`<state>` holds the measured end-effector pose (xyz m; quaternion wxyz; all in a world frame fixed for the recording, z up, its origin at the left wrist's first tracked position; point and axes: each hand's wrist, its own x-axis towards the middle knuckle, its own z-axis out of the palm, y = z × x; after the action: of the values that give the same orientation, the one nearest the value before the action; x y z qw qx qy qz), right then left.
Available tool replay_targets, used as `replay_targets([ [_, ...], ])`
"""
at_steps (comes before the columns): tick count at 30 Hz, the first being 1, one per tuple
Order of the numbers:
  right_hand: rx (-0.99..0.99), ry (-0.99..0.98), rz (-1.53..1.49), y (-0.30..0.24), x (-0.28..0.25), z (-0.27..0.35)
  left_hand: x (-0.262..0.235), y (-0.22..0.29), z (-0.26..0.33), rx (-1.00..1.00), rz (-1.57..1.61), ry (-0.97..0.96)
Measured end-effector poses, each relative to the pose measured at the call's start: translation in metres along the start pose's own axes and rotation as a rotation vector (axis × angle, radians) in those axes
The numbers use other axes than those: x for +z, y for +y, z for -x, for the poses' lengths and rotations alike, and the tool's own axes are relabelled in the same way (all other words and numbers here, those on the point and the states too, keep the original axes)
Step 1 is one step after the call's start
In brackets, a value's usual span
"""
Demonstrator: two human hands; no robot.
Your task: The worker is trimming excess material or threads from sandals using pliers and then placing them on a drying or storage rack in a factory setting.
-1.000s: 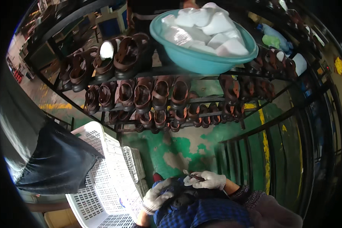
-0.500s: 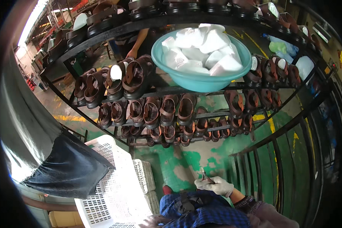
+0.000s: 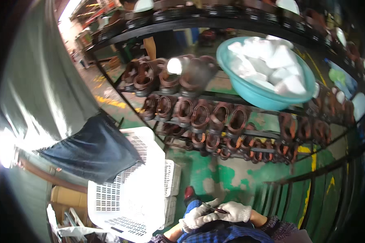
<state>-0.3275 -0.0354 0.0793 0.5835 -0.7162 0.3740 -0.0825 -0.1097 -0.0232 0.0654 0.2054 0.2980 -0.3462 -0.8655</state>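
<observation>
At the lower middle, close to my body, my two white-gloved hands meet. My right hand (image 3: 234, 212) is closed round a small hand tool (image 3: 220, 210) with dark reddish handles; its kind is hard to make out. Beside it, my left hand (image 3: 198, 217) has its fingers bent in against the tool's other end. Whether the left fingers grip the tool or some small thing is hidden. A blue checked garment (image 3: 223, 235) lies just below both hands.
A black rack (image 3: 178, 28) carries rows of brown sandals (image 3: 200, 115) ahead. On its shelf stands a teal basin (image 3: 263, 95) of white padded pieces. A white perforated crate (image 3: 109, 202) is at left, under a dark hanging cloth (image 3: 93, 150). Black metal bars (image 3: 288, 198) stand right.
My left hand has come into view and met my right hand at the tool. The view has swung, so the rack and basin sit further right.
</observation>
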Motion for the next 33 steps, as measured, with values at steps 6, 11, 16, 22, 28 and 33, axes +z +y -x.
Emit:
replay_targets([
  [6, 0.074, 0.110, -0.359, 0.026, -0.009, -0.046, -0.127, 0.062, 0.011, 0.250, -0.394, 0.609],
  [11, 0.319, 0.377, -0.420, -0.004, -0.039, -0.102, -0.265, 0.179, 0.033, 0.435, -0.270, 0.942],
  [16, 0.332, 0.715, -0.533, 0.020, -0.045, -0.148, -0.346, 0.306, 0.042, 0.533, -0.252, 1.074],
  [22, 0.511, 0.651, -0.275, -0.027, -0.068, -0.182, -0.369, 0.361, 0.105, 0.871, -0.006, 1.428],
  [28, 0.592, 0.572, -0.475, -0.027, -0.090, -0.224, -0.368, 0.286, 0.192, 0.984, -0.154, 1.909],
  [33, 0.400, 0.313, -0.411, 0.019, -0.094, -0.261, -0.316, 0.256, 0.216, 1.068, 0.042, 2.055],
])
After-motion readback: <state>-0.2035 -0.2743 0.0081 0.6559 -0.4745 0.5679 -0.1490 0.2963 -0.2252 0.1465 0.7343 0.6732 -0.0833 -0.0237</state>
